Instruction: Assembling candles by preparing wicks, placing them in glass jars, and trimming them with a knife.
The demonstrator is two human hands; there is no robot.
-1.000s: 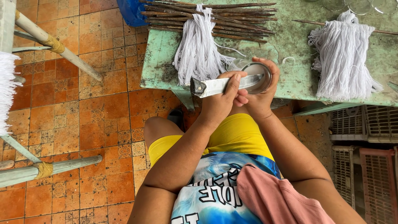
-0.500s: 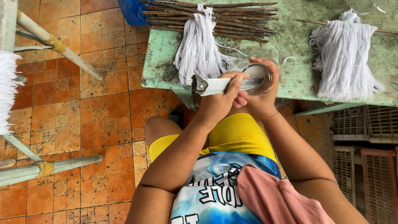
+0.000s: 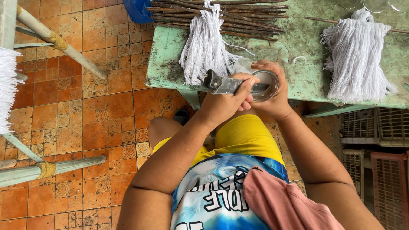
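Leaning against the far left, a frame of pale poles [image 3: 59,44] bound with yellowish tape stands on the orange tiled floor [image 3: 98,123], a fringe of white strands [image 3: 7,89] hanging from it at the edge of view. Moving right, the green worktop [image 3: 166,64] begins; along its far edge lies a bundle of dark thin sticks [image 3: 221,17], laid lengthwise so they stay together, and 1 hank of white string [image 3: 206,47] is draped across them, its loose ends falling towards the near edge.

Just off that near edge, over the person's lap, the 2 hands meet. The left hand [image 3: 226,102] is clenched around a flat grey metal tool [image 3: 223,85], held roughly level with its dark end pointing left; it looks like a blade or scraper, though I cannot tell which. The right hand [image 3: 272,100] is wrapped around a small round metal ring [image 3: 266,83], cupping it from below and turning its open face upward, probably to steady it against the tool, whose tip lies across its rim. Both hands hang close to the body, which suggests work needing control rather than reach.

Further right, a 2nd, thicker hank of white string [image 3: 355,59] rests on the worktop near its right end. Below that corner sit slatted plastic crates [image 3: 383,140].
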